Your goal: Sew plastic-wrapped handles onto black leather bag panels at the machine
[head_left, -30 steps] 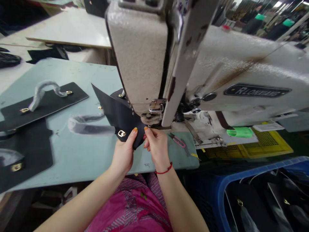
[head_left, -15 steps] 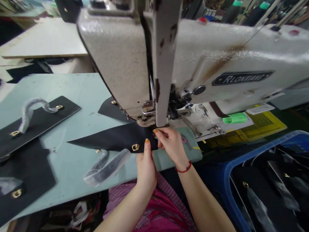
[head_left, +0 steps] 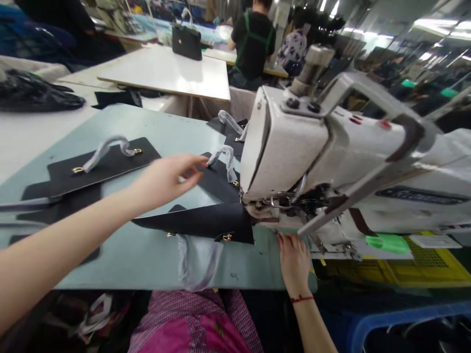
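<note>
So the left hand (head_left: 174, 176) is hovering half open over the table (head_left: 125, 269), fingers loosely curled around nothing visible, near the back black panel (head_left: 219, 184). The right hand (head_left: 295, 257) is resting by the sewing machine (head_left: 290, 147), can't tell if it's gripping anything, while the front black panel (head_left: 206, 220) is lying left of it, plastic-wrapped handle (head_left: 198, 267) flopping toward the table's edge.

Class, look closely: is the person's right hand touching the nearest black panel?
No, a strip of tabletop shows between the right hand and the nearest black panel.
</note>
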{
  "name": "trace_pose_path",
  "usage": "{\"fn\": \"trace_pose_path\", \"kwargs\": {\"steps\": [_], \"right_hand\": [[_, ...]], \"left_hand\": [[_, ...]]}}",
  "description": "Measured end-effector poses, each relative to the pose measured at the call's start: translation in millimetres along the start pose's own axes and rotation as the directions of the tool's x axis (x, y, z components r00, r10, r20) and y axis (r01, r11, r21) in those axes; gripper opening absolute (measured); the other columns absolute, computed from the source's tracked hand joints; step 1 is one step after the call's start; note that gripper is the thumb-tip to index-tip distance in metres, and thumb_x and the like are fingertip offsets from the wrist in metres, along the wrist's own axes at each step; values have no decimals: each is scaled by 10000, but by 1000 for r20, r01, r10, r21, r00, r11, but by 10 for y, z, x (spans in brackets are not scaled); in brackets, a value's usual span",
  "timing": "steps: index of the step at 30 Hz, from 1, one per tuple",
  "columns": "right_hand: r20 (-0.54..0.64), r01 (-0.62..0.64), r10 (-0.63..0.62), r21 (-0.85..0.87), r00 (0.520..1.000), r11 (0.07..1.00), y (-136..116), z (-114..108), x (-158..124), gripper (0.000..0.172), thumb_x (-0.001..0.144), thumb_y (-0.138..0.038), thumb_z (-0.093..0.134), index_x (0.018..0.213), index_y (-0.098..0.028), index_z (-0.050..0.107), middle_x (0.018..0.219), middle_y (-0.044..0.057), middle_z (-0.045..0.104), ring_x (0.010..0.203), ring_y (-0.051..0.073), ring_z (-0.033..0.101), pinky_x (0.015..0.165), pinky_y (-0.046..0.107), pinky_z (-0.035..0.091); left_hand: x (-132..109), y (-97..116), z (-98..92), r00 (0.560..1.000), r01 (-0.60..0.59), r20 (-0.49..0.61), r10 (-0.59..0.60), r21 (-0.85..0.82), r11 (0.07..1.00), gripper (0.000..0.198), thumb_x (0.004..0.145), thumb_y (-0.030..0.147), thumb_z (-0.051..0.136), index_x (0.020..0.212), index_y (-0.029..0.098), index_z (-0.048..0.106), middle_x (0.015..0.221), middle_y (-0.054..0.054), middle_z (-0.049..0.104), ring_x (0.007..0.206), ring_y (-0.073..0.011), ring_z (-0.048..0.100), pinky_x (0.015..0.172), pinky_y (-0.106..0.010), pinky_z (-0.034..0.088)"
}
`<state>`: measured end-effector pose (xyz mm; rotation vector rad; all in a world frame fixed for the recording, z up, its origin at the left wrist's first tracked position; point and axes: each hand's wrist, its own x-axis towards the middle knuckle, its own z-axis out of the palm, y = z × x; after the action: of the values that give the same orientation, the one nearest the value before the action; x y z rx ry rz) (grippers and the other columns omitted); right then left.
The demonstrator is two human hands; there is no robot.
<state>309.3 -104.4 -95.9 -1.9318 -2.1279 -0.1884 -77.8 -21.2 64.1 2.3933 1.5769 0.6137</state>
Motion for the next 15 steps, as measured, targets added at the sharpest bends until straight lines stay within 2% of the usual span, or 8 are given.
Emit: {"fn": "trace_pose_path", "kwargs": {"steps": [1, 3, 4, 5, 7, 9, 12, 15], "right_hand": [[4, 6, -7, 5, 1000, 1000, 14, -2, -4, 380, 1013, -298, 350, 1044, -139, 694, 1031, 129, 675, 931, 276, 604, 829, 413, 479], [-12, -1, 2, 82, 1000, 997, 63, -29, -69, 433, 1023, -321, 294, 1014, -133, 683, 1036, 140, 684, 954, 278, 626, 842, 411, 491], [-20, -27, 30, 153, 999, 988, 88, -51, -129, 452, 1027, -347, 276, 1014, -135, 675, 1020, 140, 692, 945, 268, 643, 832, 394, 505], [-21, -68, 75, 237, 997, 969, 102, -80, -204, 467, 1028, -381, 266, 1023, -140, 665, 979, 136, 702, 898, 250, 664, 794, 367, 522], [32, -185, 188, 405, 982, 896, 77, -162, -364, 465, 1022, -445, 279, 1054, -156, 642, 842, 104, 709, 718, 210, 680, 649, 309, 537], [86, -267, 262, 526, 961, 807, -46, -287, -479, 425, 996, -495, 357, 1076, -176, 626, 809, 91, 707, 666, 211, 682, 589, 297, 536], [139, -276, 244, 624, 960, 731, -388, -565, -455, 349, 940, -493, 508, 1088, -199, 623, 976, 118, 717, 858, 252, 705, 705, 320, 557], [265, -211, 47, 632, 963, 746, -800, -885, -182, 266, 950, -420, 511, 1017, -199, 643, 934, 96, 727, 834, 232, 708, 698, 285, 529]], "left_hand": [[233, -59, 149, 982, -157, 119, 145, 102, 982, 481, 894, 308, 544, 1351, 155, 536, 1308, -154, 619, 1071, -251, 648, 935, -393, 509], [560, -107, 526, 858, -471, 308, 411, 151, 869, 603, 762, 249, 711, 1339, 168, 555, 1414, -158, 542, 1299, -300, 507, 1093, -419, 390], [657, -105, 718, 786, -578, 352, 509, 124, 806, 652, 735, 192, 723, 1360, 184, 539, 1447, -148, 513, 1360, -294, 443, 1149, -425, 315], [722, -94, 891, 742, -632, 359, 566, 91, 770, 667, 732, 146, 707, 1372, 200, 530, 1471, -131, 491, 1395, -278, 399, 1179, -421, 260], [797, -70, 1143, 763, -616, 295, 575, 65, 785, 621, 760, 104, 648, 1361, 216, 543, 1474, -108, 490, 1403, -252, 391, 1186, -411, 244], [852, -80, 1246, 843, -521, 208, 496, 83, 850, 509, 817, 108, 562, 1318, 197, 580, 1433, -119, 534, 1364, -244, 448, 1146, -405, 320], [926, -196, 1158, 923, -382, 111, 369, 126, 916, 450, 882, 128, 438, 1311, 93, 567, 1385, -193, 559, 1345, -263, 471, 1106, -410, 380], [905, -369, 923, 967, -255, 6, 257, 147, 956, 521, 893, 161, 407, 1393, 18, 449, 1448, -229, 480, 1399, -278, 393, 1139, -432, 340]]}}
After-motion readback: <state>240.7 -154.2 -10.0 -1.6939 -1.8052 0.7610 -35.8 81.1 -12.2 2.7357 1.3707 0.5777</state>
